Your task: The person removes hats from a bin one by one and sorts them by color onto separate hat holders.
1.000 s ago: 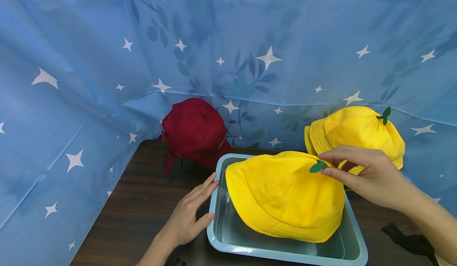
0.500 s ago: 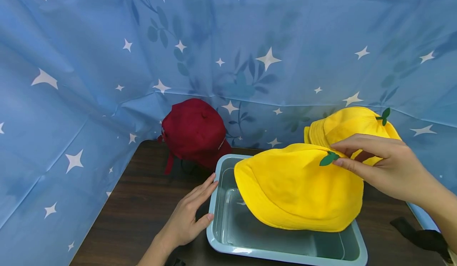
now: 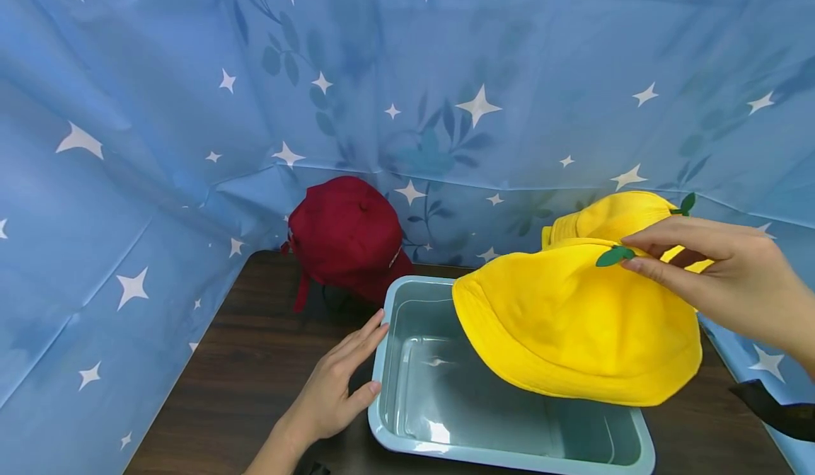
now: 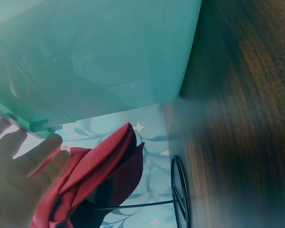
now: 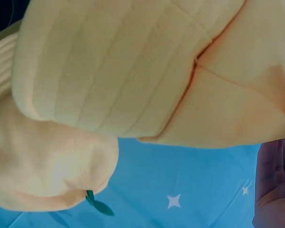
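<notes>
My right hand (image 3: 732,266) pinches a yellow bucket hat (image 3: 579,326) at the crown, beside its green leaf tab (image 3: 615,255). The hat hangs tilted over the right side of a light blue plastic basin (image 3: 471,411), its brim facing down and left. Filling the top of the right wrist view is the stitched brim (image 5: 99,66) of this hat. With fingers extended, my left hand (image 3: 337,376) rests against the basin's left rim; the left wrist view has its fingers (image 4: 54,166) near the basin's edge.
Behind the basin, a dark red cap (image 3: 347,238) sits at the back left, with a black wire stand (image 4: 181,190) by it. A second yellow hat (image 3: 608,216) stands at the back right, partly covered. A blue starry cloth (image 3: 446,50) hangs behind the dark wooden table (image 3: 235,362).
My right hand has lifted the yellow hat up and to the right, from inside the basin to above its right side, uncovering more of the basin's floor. My left hand has stayed put.
</notes>
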`<action>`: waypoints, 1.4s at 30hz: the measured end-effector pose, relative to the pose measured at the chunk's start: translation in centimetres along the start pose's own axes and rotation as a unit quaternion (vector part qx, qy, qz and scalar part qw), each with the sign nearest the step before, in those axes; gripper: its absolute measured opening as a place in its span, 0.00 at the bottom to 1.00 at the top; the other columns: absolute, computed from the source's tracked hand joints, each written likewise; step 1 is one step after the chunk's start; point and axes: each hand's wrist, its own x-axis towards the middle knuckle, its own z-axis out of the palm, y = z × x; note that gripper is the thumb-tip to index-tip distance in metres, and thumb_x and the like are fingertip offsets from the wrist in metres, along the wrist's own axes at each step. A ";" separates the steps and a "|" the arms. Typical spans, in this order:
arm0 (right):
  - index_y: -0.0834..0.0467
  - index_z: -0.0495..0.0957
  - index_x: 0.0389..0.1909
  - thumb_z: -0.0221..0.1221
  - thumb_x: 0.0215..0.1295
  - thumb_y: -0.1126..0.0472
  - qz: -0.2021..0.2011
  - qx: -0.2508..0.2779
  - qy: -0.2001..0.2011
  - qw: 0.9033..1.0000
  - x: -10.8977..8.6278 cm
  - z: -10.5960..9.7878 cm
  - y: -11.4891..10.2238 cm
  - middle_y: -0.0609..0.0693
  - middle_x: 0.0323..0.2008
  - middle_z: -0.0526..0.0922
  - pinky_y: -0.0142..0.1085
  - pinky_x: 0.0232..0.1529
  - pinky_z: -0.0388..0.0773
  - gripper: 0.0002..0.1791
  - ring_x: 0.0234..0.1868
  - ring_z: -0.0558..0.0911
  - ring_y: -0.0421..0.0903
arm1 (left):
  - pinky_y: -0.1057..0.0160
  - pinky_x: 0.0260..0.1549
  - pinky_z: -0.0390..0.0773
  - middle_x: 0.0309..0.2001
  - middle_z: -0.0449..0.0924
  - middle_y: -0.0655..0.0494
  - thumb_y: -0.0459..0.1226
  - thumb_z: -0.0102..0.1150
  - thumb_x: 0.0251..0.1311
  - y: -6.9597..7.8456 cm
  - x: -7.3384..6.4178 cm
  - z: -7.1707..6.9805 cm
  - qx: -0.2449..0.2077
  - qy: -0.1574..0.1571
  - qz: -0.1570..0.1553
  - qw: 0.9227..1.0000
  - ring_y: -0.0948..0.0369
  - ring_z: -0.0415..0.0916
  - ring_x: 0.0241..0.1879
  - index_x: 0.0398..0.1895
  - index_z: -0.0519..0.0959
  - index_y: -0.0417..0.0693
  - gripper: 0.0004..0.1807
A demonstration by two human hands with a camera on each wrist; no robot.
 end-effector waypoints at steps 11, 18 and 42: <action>0.64 0.89 0.44 0.74 0.50 0.79 0.069 -0.054 0.024 0.996 1.0 -1.2 0.5 0.37 0.36 0.84 0.12 0.36 0.70 0.19 0.35 0.71 0.20 | 0.38 0.63 0.75 0.82 0.58 0.50 0.39 0.56 0.66 0.0 -0.2 0.2 -0.003 -0.002 -0.004 1.000 0.51 0.67 0.74 0.80 0.64 0.45 0.37; 0.70 0.87 0.46 0.69 0.59 0.78 0.082 -0.055 0.042 0.994 1.7 -1.9 1.1 0.18 0.38 0.74 0.11 0.34 0.69 0.13 0.35 0.70 0.16 | 0.38 0.63 0.75 0.82 0.57 0.51 0.39 0.56 0.67 0.0 -0.1 0.1 -0.007 -0.005 -0.006 1.000 0.51 0.66 0.75 0.81 0.64 0.46 0.38; 0.49 0.90 0.49 0.62 0.75 0.62 0.170 -0.081 0.104 0.976 3.7 -5.1 4.2 0.06 0.33 0.62 0.09 0.26 0.59 0.10 0.34 0.63 0.09 | 0.38 0.64 0.74 0.82 0.57 0.49 0.39 0.56 0.66 -0.1 0.0 0.0 -0.010 -0.005 -0.003 1.000 0.51 0.65 0.75 0.81 0.64 0.45 0.38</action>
